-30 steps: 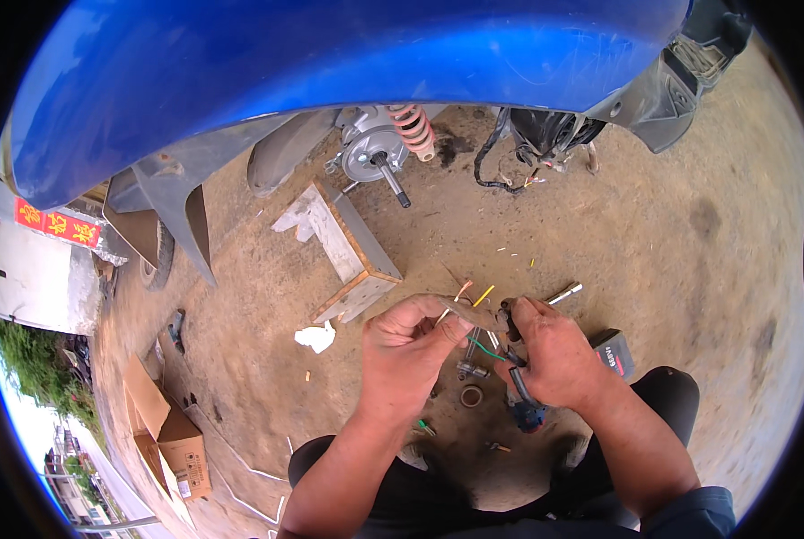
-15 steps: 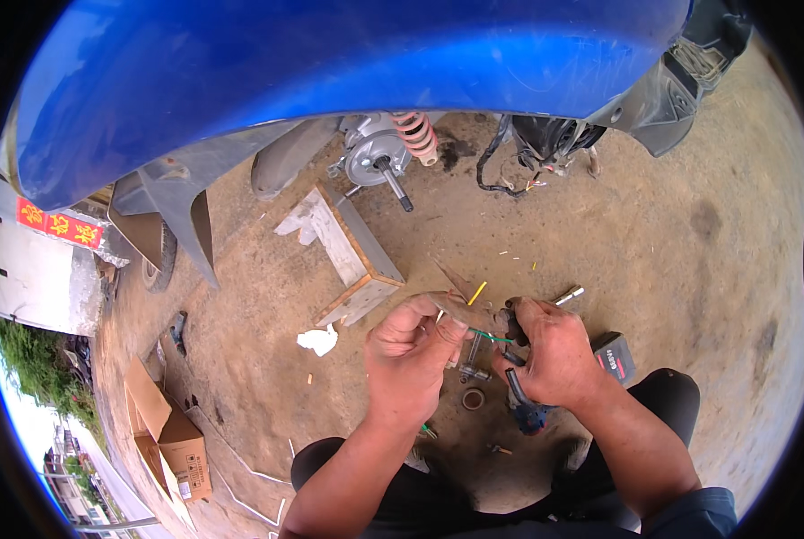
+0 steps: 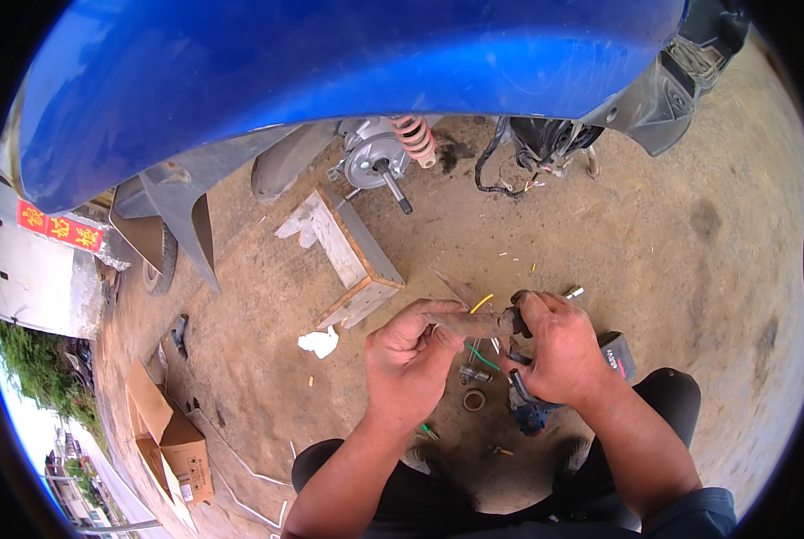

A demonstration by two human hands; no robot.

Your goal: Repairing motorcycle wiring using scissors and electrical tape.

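Observation:
Between my hands lies a flat, brown, worn blade (image 3: 469,324), apparently a knife's, running to a dark handle in my right hand (image 3: 559,346). That hand is closed around the handle; dark curved grips, probably of pliers (image 3: 522,386), show below its fingers. My left hand (image 3: 411,355) is closed, with thumb and fingers pinched at the blade's other end. A thin green wire (image 3: 483,357) comes out beneath the left thumb; its pinched end is hidden. A yellow wire piece (image 3: 482,303) sticks up just beyond the blade.
Beneath my hands are a tape roll (image 3: 474,400), a blue tool (image 3: 532,419) and a black battery pack (image 3: 616,354). A wooden frame (image 3: 352,269) stands ahead under the blue vehicle body (image 3: 348,63). At left is an open cardboard box (image 3: 186,454); white tissue (image 3: 318,341) lies on the ground.
The green wire's free end has dropped away from my right hand and hangs lower. The yellow piece has tilted rightward and lower. The blade now lies flatter between my hands.

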